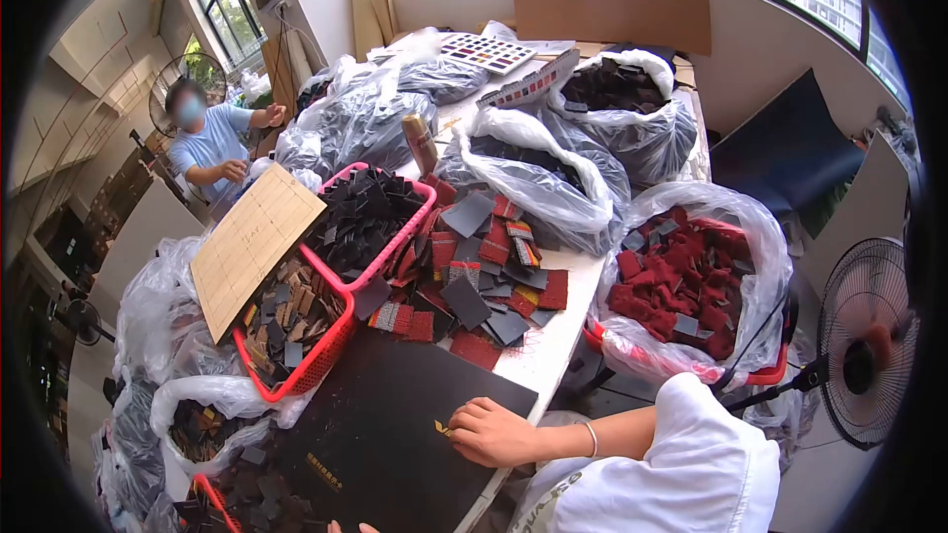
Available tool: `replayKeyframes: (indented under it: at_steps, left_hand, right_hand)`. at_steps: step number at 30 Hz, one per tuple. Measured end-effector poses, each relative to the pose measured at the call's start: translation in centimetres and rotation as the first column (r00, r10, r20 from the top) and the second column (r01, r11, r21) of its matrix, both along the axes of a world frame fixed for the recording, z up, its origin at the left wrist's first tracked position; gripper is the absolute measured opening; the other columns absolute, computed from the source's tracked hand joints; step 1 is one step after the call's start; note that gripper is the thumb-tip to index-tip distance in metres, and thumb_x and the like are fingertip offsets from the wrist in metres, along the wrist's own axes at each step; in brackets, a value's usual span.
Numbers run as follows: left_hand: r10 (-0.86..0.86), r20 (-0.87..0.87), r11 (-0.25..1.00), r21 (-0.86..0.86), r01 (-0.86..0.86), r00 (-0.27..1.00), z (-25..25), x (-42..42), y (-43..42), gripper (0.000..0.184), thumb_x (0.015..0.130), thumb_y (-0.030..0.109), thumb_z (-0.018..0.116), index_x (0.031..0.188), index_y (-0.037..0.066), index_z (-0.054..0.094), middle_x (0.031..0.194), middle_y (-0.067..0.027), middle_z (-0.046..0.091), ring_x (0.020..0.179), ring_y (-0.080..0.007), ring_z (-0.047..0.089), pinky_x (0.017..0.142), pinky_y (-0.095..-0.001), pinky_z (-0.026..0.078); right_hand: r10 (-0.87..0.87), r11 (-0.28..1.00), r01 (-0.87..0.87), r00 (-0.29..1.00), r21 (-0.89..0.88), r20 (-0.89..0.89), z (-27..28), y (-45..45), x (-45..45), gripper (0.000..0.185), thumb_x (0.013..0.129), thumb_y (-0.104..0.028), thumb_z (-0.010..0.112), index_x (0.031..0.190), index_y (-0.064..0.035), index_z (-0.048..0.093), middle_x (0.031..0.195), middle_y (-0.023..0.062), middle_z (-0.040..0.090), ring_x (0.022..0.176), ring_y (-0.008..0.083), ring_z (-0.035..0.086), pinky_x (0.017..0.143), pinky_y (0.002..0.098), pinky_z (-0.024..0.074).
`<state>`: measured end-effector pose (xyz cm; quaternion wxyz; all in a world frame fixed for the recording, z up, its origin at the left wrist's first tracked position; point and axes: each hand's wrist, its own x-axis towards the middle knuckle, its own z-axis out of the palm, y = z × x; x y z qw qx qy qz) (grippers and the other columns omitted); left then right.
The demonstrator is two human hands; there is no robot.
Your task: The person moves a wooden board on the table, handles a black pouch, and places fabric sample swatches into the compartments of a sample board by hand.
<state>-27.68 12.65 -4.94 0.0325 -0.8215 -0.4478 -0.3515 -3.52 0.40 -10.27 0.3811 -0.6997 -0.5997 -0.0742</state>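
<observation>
A large black board (pixel 395 424) with gold lettering lies at the near edge of the white table (pixel 583 311). My right hand (pixel 494 431) rests palm down on its right part, fingers lightly bent, beside a yellow mark. A bracelet circles that wrist. Of my left hand (pixel 351 528) only fingertips show at the bottom edge, apart, by the board's lower edge; the rest is out of frame. Beyond the board lies a loose pile of red, grey and yellow swatches (pixel 464 281).
Pink and red baskets (pixel 326 360) of dark and brown pieces stand left, under a wooden board (pixel 252 247). Plastic bags (pixel 370 114) of pieces crowd the table. Right are a bag-lined basket of red pieces (pixel 681 286) and a fan (pixel 864 345). Another person (pixel 207 143) stands far left.
</observation>
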Motion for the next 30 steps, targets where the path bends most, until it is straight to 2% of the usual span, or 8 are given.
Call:
replayKeyframes:
  at_steps: [2, 3, 4, 10, 13, 18, 25, 30]
  left_hand:
    - [-0.197, -0.046, 0.980, 0.024, 0.198, 0.979, 1.3, 2.9, 0.4, 0.040, 0.097, 0.028, 0.056, 0.124, -0.002, 0.052, 0.123, -0.0214, 0.054, 0.120, -0.0391, 0.046, 0.103, -0.0501, 0.036]
    - [-0.305, -0.052, 0.952, -0.016, 0.305, 0.951, 0.2, 4.1, 1.0, 0.035, 0.097, 0.018, 0.051, 0.125, -0.003, 0.049, 0.130, -0.0214, 0.047, 0.128, -0.0376, 0.041, 0.104, -0.0482, 0.033]
    - [-0.375, -0.108, 0.925, -0.112, 0.364, 0.921, -0.2, 5.3, 1.8, 0.042, 0.096, 0.020, 0.051, 0.131, -0.002, 0.044, 0.135, -0.0209, 0.045, 0.136, -0.0383, 0.031, 0.108, -0.0534, 0.027]
    - [-0.723, -0.138, 0.691, -0.132, 0.711, 0.677, -2.1, 14.2, 3.7, 0.046, 0.093, 0.025, 0.058, 0.130, 0.001, 0.046, 0.132, -0.0203, 0.046, 0.134, -0.0392, 0.033, 0.109, -0.0526, 0.025]
    - [-0.736, -0.129, 0.676, -0.094, 0.730, 0.665, -3.4, 17.2, 4.2, 0.044, 0.096, 0.028, 0.054, 0.130, 0.001, 0.046, 0.130, -0.0187, 0.049, 0.133, -0.0375, 0.034, 0.108, -0.0513, 0.027]
    - [-0.726, -0.141, 0.685, -0.076, 0.724, 0.673, -6.7, 17.4, 4.2, 0.042, 0.098, 0.030, 0.051, 0.129, 0.002, 0.047, 0.127, -0.0165, 0.052, 0.132, -0.0362, 0.036, 0.106, -0.0503, 0.031]
    - [-0.760, -0.080, 0.650, -0.093, 0.754, 0.645, -6.6, 17.0, 4.6, 0.041, 0.099, 0.030, 0.049, 0.129, 0.002, 0.048, 0.127, -0.0170, 0.054, 0.131, -0.0360, 0.038, 0.104, -0.0508, 0.033]
    - [-0.771, -0.020, 0.631, -0.156, 0.760, 0.636, -7.2, 16.5, 5.3, 0.041, 0.099, 0.030, 0.049, 0.130, 0.001, 0.048, 0.127, -0.0182, 0.055, 0.130, -0.0365, 0.038, 0.103, -0.0499, 0.033]
  right_hand:
    - [-0.014, 1.000, 0.014, 1.000, 0.023, 0.003, -0.3, 0.0, -0.1, 0.018, 0.082, -0.017, 0.068, 0.093, -0.0068, 0.059, 0.100, 0.0076, 0.057, 0.100, 0.0232, 0.055, 0.092, 0.0380, 0.0411]
    - [-0.024, 0.999, 0.024, 1.000, 0.029, 0.004, -0.3, -0.1, -0.2, 0.018, 0.082, -0.017, 0.068, 0.093, -0.0067, 0.058, 0.099, 0.0076, 0.057, 0.099, 0.0233, 0.055, 0.091, 0.0380, 0.0412]
    - [-0.029, 0.999, 0.029, 1.000, 0.035, 0.006, -0.4, -0.2, -0.3, 0.018, 0.082, -0.017, 0.068, 0.093, -0.0066, 0.058, 0.099, 0.0076, 0.056, 0.099, 0.0234, 0.055, 0.091, 0.0379, 0.0413]
    - [-0.099, 0.987, 0.089, 0.993, 0.134, 0.070, -1.3, -0.5, -0.8, 0.015, 0.081, -0.016, 0.068, 0.086, -0.0065, 0.057, 0.092, 0.0076, 0.055, 0.089, 0.0244, 0.054, 0.080, 0.0363, 0.0425]
    - [-0.187, 0.975, 0.172, 0.978, 0.140, 0.097, -1.6, -0.6, -1.4, 0.017, 0.082, -0.020, 0.068, 0.085, -0.0068, 0.058, 0.092, 0.0073, 0.056, 0.089, 0.0242, 0.054, 0.081, 0.0366, 0.0421]
    - [-0.372, 0.922, 0.356, 0.923, 0.156, 0.095, -2.2, -5.1, -4.0, 0.029, 0.078, -0.015, 0.069, 0.105, -0.0081, 0.058, 0.110, 0.0087, 0.056, 0.110, 0.0270, 0.052, 0.099, 0.0440, 0.0381]
    - [-0.676, 0.730, 0.676, 0.736, 0.095, -0.040, -4.4, -11.3, -7.6, 0.025, 0.080, -0.012, 0.065, 0.104, -0.0094, 0.059, 0.105, 0.0085, 0.057, 0.103, 0.0276, 0.054, 0.094, 0.0433, 0.0381]
    - [-0.761, 0.628, 0.767, 0.641, 0.131, -0.102, -5.1, -11.6, -8.4, 0.019, 0.080, -0.011, 0.065, 0.098, -0.0093, 0.058, 0.103, 0.0081, 0.058, 0.100, 0.0288, 0.055, 0.090, 0.0423, 0.0402]
